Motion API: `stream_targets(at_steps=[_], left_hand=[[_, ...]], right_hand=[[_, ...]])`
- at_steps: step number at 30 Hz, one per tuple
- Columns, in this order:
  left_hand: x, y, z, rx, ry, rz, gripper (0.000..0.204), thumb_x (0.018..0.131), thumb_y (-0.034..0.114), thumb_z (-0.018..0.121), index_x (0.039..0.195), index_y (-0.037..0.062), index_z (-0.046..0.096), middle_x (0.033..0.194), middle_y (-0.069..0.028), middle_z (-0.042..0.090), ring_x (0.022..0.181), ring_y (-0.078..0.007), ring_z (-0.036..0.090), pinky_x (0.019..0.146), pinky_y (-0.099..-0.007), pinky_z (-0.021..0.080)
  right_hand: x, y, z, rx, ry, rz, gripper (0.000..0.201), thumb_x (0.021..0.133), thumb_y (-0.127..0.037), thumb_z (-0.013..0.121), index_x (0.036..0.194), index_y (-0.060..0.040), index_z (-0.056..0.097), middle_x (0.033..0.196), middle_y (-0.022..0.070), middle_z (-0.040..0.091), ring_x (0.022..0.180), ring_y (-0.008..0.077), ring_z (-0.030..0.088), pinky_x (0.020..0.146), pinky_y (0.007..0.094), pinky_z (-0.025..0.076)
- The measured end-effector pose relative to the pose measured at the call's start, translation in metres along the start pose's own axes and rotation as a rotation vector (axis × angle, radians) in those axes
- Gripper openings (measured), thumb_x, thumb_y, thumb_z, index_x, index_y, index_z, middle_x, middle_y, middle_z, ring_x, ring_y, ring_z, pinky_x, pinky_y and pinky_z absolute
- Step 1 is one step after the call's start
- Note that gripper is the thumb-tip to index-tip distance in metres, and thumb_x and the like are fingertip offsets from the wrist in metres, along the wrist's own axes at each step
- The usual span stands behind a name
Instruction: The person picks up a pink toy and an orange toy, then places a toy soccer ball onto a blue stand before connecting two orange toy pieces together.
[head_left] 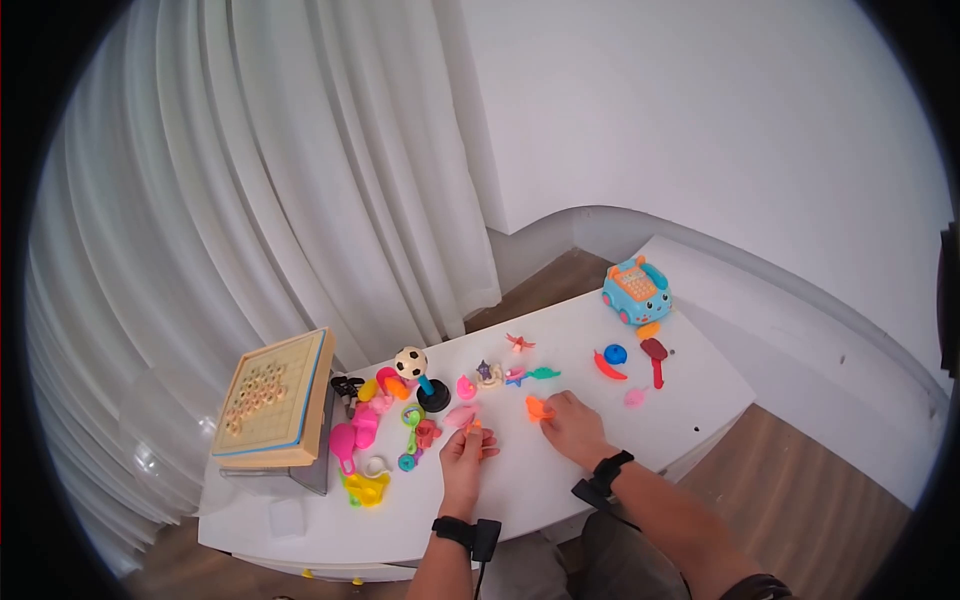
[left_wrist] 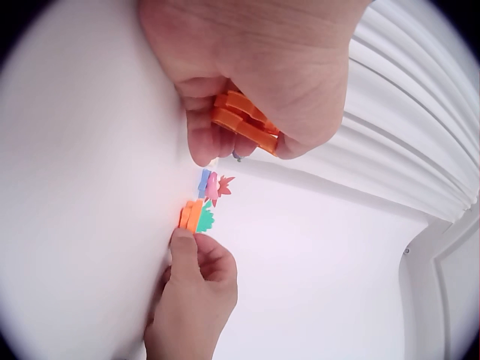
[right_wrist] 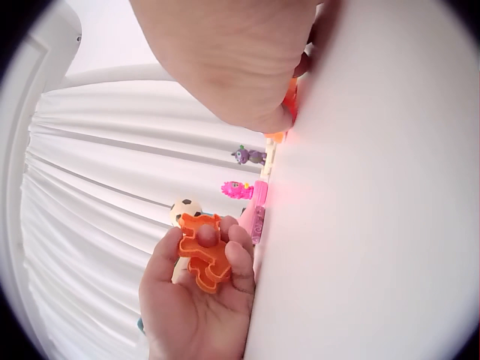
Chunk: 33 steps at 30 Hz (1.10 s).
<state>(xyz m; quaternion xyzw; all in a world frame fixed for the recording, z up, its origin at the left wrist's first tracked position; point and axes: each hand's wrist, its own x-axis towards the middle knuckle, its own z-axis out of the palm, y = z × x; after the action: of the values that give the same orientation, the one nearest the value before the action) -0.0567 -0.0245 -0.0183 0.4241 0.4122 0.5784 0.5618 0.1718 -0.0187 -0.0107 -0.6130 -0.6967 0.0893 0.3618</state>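
Observation:
My left hand (head_left: 465, 468) grips an orange cookie cutter (right_wrist: 219, 264) with an animal-like outline, curling its fingers and thumb round it just above the white table (head_left: 520, 480). To its right, my right hand (head_left: 578, 432) pinches an orange piece (head_left: 537, 409) low at the tabletop; in the left wrist view this orange piece (left_wrist: 191, 216) looks layered, and its shape is partly hidden by the fingers. A pink toy (head_left: 461, 416) lies just beyond the left hand. Past the right hand are a green toy (head_left: 543, 373) and a blue-and-pink star-like toy (head_left: 514, 378).
At the left stands a board game (head_left: 275, 395) on a grey box. A soccer-ball toy (head_left: 411, 362) on a black base rises beside pink and yellow toys. A toy telephone car (head_left: 638, 291), red toy pepper (head_left: 608, 366) and blue toy (head_left: 615, 354) are at the right.

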Motion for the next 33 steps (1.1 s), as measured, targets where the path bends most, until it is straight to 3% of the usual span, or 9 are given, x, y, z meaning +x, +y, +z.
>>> stream_targets(at_steps=[9,14,16,17,20,25,27,28,33], left_hand=[[0.002,-0.003,0.001,-0.015,0.016,-0.004,0.038,0.111,0.033,0.059,0.107,-0.0022,0.072,0.102,-0.0088,0.073,0.091,-0.0156,0.070,0.079,-0.0333,0.063],[0.004,-0.006,-0.002,-0.049,-0.007,-0.009,0.043,0.113,0.036,0.053,0.114,-0.0028,0.070,0.103,-0.0106,0.073,0.092,-0.0189,0.071,0.081,-0.0357,0.064],[0.005,-0.002,-0.003,-0.077,-0.022,-0.023,0.046,0.114,0.038,0.049,0.118,-0.0032,0.069,0.105,-0.0117,0.073,0.093,-0.0208,0.072,0.083,-0.0369,0.064],[0.004,0.002,-0.002,-0.105,-0.035,-0.058,0.052,0.115,0.042,0.042,0.124,-0.0032,0.065,0.109,-0.0133,0.071,0.098,-0.0238,0.071,0.088,-0.0392,0.062],[0.007,0.005,-0.006,-0.163,-0.070,-0.094,0.062,0.115,0.049,0.032,0.132,-0.0033,0.060,0.117,-0.0155,0.069,0.106,-0.0274,0.069,0.096,-0.0418,0.058],[0.006,0.007,-0.006,-0.186,-0.094,-0.170,0.067,0.115,0.051,0.028,0.138,-0.0041,0.058,0.126,-0.0164,0.067,0.114,-0.0281,0.067,0.104,-0.0414,0.053],[0.011,0.005,-0.009,-0.215,-0.161,-0.202,0.062,0.114,0.043,0.030,0.143,-0.0050,0.056,0.130,-0.0172,0.066,0.117,-0.0290,0.066,0.106,-0.0407,0.052],[0.012,0.007,-0.010,-0.253,-0.176,-0.218,0.050,0.111,0.026,0.036,0.144,-0.0064,0.056,0.133,-0.0182,0.066,0.118,-0.0293,0.066,0.105,-0.0410,0.054],[0.005,0.016,-0.007,-0.065,-0.225,-0.206,0.040,0.105,0.005,0.042,0.138,-0.0091,0.060,0.130,-0.0196,0.068,0.112,-0.0278,0.071,0.099,-0.0378,0.061]], right_hand=[[0.001,0.033,-0.019,-0.008,0.194,0.063,0.026,0.087,-0.008,0.072,0.110,-0.0081,0.059,0.120,0.0144,0.058,0.088,0.0391,0.069,0.075,0.0493,0.058],[0.007,0.002,-0.004,0.057,0.407,-0.173,0.029,0.086,-0.004,0.072,0.111,-0.0069,0.057,0.116,0.0141,0.058,0.083,0.0374,0.069,0.074,0.0474,0.057],[0.007,-0.018,0.008,0.236,0.068,-0.114,0.030,0.087,-0.004,0.071,0.114,-0.0062,0.058,0.114,0.0130,0.063,0.078,0.0300,0.068,0.072,0.0418,0.056],[0.007,-0.026,0.015,0.241,0.068,-0.111,0.030,0.087,-0.004,0.071,0.114,-0.0062,0.058,0.114,0.0130,0.063,0.078,0.0300,0.068,0.072,0.0418,0.056],[0.008,-0.042,0.042,0.766,-0.223,0.072,0.037,0.093,-0.001,0.057,0.129,-0.0048,0.061,0.123,0.0078,0.065,0.071,0.0106,0.060,0.065,0.0270,0.052],[0.010,-0.051,0.027,1.002,-0.343,0.196,0.051,0.093,-0.001,0.049,0.142,-0.0077,0.060,0.128,0.0073,0.064,0.073,0.0102,0.060,0.065,0.0253,0.051],[0.007,-0.046,0.023,1.015,-0.346,0.192,0.056,0.093,0.000,0.047,0.146,-0.0090,0.059,0.129,0.0073,0.063,0.075,0.0097,0.060,0.065,0.0246,0.051],[0.006,-0.048,0.023,1.024,-0.336,0.182,0.056,0.093,0.000,0.048,0.146,-0.0092,0.059,0.129,0.0071,0.064,0.075,0.0095,0.060,0.066,0.0245,0.051],[0.007,-0.046,0.029,1.013,-0.312,0.106,0.053,0.093,0.001,0.051,0.145,-0.0085,0.062,0.127,0.0072,0.066,0.076,0.0092,0.060,0.068,0.0244,0.052]])
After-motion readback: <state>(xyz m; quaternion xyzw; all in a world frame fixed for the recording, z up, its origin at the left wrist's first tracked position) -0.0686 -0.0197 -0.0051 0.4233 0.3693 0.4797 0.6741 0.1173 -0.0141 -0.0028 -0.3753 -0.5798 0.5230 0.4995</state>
